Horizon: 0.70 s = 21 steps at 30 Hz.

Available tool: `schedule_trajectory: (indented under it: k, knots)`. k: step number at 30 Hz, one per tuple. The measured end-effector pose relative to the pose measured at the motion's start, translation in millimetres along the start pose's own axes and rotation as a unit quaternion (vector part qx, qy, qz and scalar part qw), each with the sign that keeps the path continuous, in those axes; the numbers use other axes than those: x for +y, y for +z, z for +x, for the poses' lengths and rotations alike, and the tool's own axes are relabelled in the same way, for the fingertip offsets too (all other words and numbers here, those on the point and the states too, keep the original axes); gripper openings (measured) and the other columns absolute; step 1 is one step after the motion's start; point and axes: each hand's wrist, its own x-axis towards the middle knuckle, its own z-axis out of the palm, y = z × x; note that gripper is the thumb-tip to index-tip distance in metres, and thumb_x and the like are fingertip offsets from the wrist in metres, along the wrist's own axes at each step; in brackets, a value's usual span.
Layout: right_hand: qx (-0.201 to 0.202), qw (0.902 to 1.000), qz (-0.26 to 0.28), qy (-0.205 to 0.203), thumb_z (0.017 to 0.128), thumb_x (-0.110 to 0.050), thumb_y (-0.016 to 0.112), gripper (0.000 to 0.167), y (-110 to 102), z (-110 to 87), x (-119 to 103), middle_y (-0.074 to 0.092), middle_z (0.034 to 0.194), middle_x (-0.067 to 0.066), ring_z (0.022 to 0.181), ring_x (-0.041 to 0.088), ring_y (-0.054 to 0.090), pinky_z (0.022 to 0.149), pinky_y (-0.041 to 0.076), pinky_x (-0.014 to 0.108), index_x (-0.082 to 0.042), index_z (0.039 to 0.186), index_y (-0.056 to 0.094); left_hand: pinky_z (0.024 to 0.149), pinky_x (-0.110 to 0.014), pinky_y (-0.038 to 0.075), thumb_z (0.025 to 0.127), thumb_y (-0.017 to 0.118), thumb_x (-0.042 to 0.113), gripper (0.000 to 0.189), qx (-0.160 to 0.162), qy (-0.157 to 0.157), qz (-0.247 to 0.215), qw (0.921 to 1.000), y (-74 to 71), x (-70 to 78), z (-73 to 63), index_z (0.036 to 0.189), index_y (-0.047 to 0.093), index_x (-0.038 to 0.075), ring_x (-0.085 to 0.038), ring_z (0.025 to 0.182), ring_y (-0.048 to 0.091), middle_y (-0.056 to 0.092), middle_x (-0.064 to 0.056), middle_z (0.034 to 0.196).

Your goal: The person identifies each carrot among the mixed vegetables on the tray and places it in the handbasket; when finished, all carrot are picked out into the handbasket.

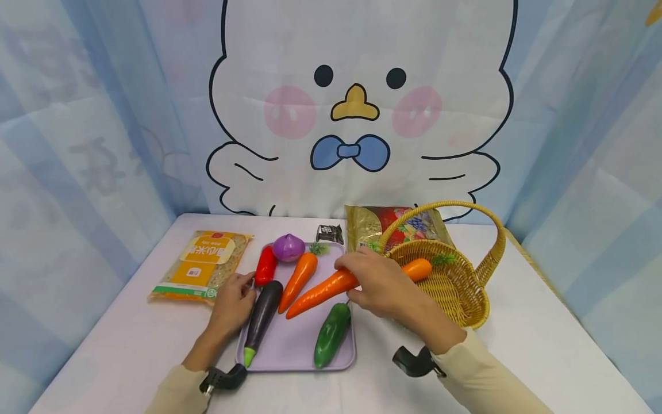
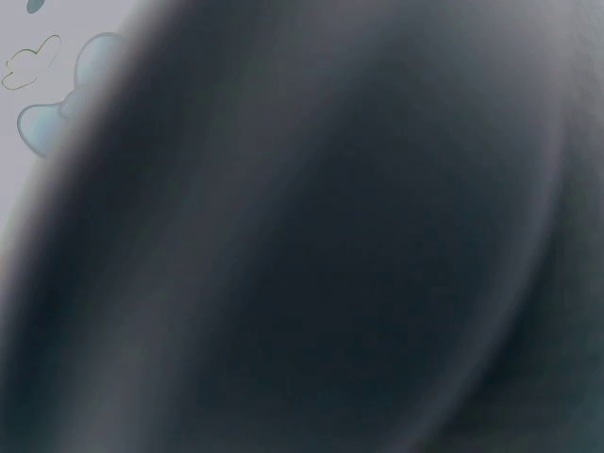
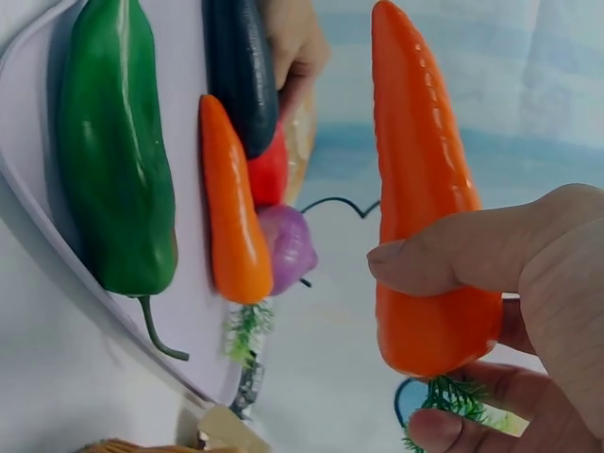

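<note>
My right hand (image 1: 380, 282) grips an orange carrot (image 3: 420, 160) near its leafy end; the narrow tip points over the lilac tray (image 1: 289, 362). In the right wrist view the thumb presses across it, and its green leaves show below. My left hand (image 1: 233, 302) holds the tray's left rim, beside the eggplant (image 1: 264, 316) and a red pepper (image 1: 265, 265). Also on the tray are a purple onion (image 1: 288, 248), another carrot (image 1: 299, 280) and a green pepper (image 1: 333, 335). A further carrot (image 1: 418, 269) lies in the wicker basket (image 1: 462, 287), partly hidden behind my right hand.
The basket's tall handle (image 1: 496, 253) arches above it on the right. Behind stands a red-and-gold bag (image 1: 372, 221), with a small black packet (image 1: 330, 233) nearby. An orange-labelled grain bag (image 1: 201, 264) lies left of the tray. Dark blur fills most of the left wrist view.
</note>
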Motion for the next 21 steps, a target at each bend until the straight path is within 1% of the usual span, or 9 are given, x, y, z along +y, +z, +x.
schedule_trajectory:
  k: [7,13,17,21]
  knots:
    - [0.028,0.9994,0.019,0.003,0.080,-0.012,0.085,0.041,-8.2,-11.6,6.7,0.066,0.108,-0.006,0.103,0.013,0.056,0.087,0.053,0.034,-0.019,0.118,0.070,0.073,-0.034,0.043,0.093,0.056,0.006,0.048,-0.007,-0.015,0.004,0.9999,0.8,1.2,-0.6,0.141,0.057,-0.003,-0.026,0.086,0.050,0.056,-0.014,0.103]
    - [0.041,0.9984,0.038,0.009,0.080,-0.008,0.083,0.043,-15.3,-20.3,12.9,0.066,0.111,-0.006,0.103,0.015,0.057,0.089,0.053,0.037,-0.020,0.119,0.070,0.072,-0.034,0.042,0.093,0.055,0.006,0.049,-0.010,-0.019,0.002,0.9998,0.7,1.3,-0.5,0.141,0.056,-0.004,-0.026,0.086,0.049,0.055,-0.014,0.102]
    - [0.049,0.9974,0.047,0.025,0.080,-0.008,0.082,0.041,-18.9,-27.8,18.6,0.066,0.110,-0.004,0.101,0.016,0.057,0.088,0.054,0.037,-0.019,0.118,0.071,0.072,-0.035,0.041,0.093,0.055,0.006,0.049,-0.010,-0.021,0.003,0.9997,0.7,1.4,-0.8,0.141,0.056,-0.004,-0.026,0.087,0.049,0.055,-0.014,0.102]
    - [0.054,0.9962,0.047,0.050,0.079,-0.009,0.083,0.038,-20.7,-34.4,27.5,0.066,0.107,-0.003,0.097,0.018,0.058,0.087,0.054,0.040,-0.018,0.115,0.072,0.073,-0.035,0.042,0.094,0.055,0.006,0.048,-0.007,-0.019,0.002,0.9998,1.3,1.5,-0.4,0.141,0.056,-0.003,-0.026,0.087,0.049,0.055,-0.014,0.102]
